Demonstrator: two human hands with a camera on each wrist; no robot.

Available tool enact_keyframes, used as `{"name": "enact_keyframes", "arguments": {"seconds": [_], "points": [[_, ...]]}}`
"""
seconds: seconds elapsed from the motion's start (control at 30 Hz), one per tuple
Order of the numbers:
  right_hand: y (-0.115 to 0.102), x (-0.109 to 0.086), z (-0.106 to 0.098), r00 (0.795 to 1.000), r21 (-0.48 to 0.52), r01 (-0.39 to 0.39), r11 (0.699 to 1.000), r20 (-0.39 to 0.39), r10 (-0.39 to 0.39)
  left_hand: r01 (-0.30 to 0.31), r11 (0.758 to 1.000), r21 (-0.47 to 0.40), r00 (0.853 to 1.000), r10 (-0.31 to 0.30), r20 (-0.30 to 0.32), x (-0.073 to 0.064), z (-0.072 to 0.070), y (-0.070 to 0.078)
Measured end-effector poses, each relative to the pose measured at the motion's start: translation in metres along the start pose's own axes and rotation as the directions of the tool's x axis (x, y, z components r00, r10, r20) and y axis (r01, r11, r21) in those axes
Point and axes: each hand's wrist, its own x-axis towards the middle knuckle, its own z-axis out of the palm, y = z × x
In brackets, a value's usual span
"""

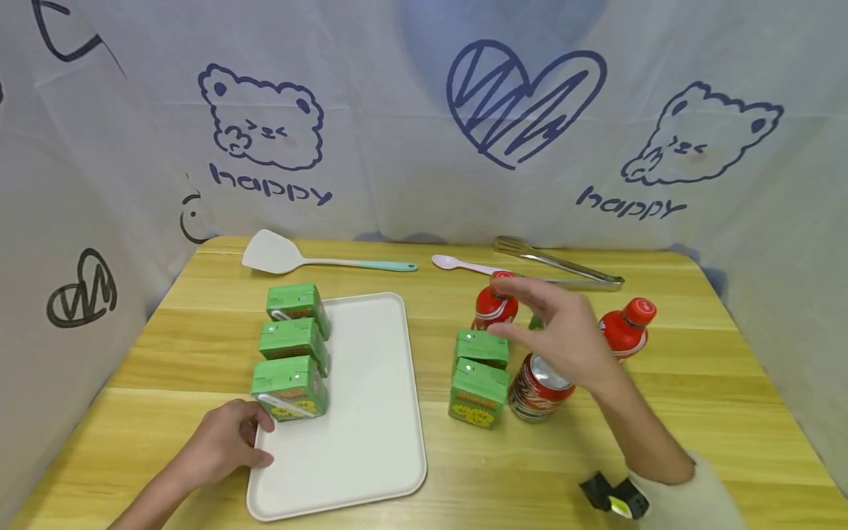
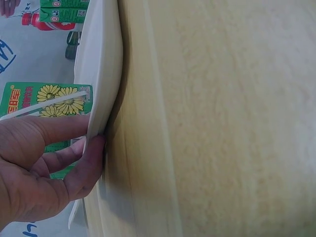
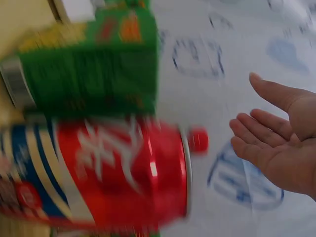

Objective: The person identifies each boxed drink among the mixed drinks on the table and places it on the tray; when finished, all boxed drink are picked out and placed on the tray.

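My left hand is at the near-left edge of a white tray, and its fingers and thumb pinch the rim, as the left wrist view shows. Three green drink cartons stand in a row along the tray's left side. Over the drinks on the right, my right hand hovers with thumb and fingers apart, holding nothing. Below it are two green cartons, a red soda can and a red-capped bottle. The can looms close in the right wrist view, clear of that hand.
Another red bottle stands right of the hand; a green item is partly hidden behind it. Along the back lie a white spatula, a pink spoon and metal tongs. A patterned cloth hangs behind the table.
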Motion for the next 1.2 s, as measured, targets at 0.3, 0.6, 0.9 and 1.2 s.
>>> {"name": "enact_keyframes", "arguments": {"seconds": [0.3,0.6,0.9,1.2], "points": [[0.034,0.019,-0.035,0.993,-0.034,-0.117,0.993,-0.004,0.117,0.016,1.0,-0.005,1.0,-0.016,0.015,0.001,-0.001,0.0],[0.052,0.034,-0.04,0.974,-0.155,-0.223,0.962,0.001,0.226,0.028,1.0,-0.01,0.999,-0.028,0.017,0.001,-0.001,0.0],[0.066,0.041,-0.037,0.943,-0.245,-0.307,0.92,0.053,0.329,0.039,0.999,-0.012,0.999,-0.039,0.027,0.002,-0.002,0.0],[0.075,0.046,-0.032,0.959,-0.335,-0.25,0.908,0.043,0.279,0.047,0.999,-0.014,0.999,-0.046,0.026,0.002,-0.002,0.001]]}}
